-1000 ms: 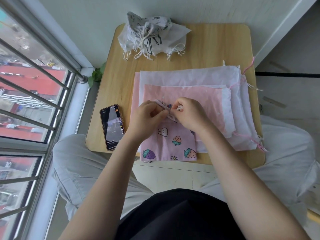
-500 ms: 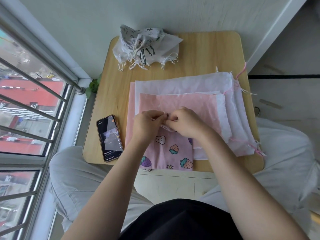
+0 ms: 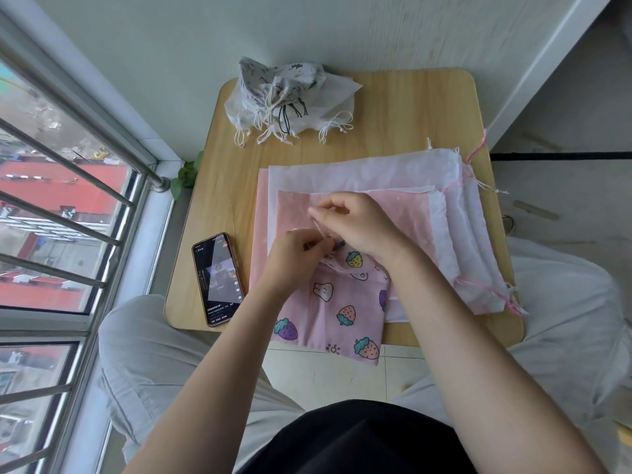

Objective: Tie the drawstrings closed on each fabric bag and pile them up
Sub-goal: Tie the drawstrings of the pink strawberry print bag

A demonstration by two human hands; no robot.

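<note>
Surface: small wooden table [image 3: 410, 107] beside a barred window [image 3: 68, 206].
Bag: pink strawberry bag [image 3: 337, 313] on flat bags [image 3: 393, 172], hanging over the near edge.
Left hand [image 3: 294, 258]: pinches the drawstring [image 3: 319, 222].
Right hand [image 3: 362, 220]: pinches the same cord higher.
Pile: tied bags [image 3: 284, 94] at the far edge.
Risk: thin cord may slip, leaving the knot loose; the bag could slide off.
Phone [image 3: 219, 278]: near the left hand.
</note>
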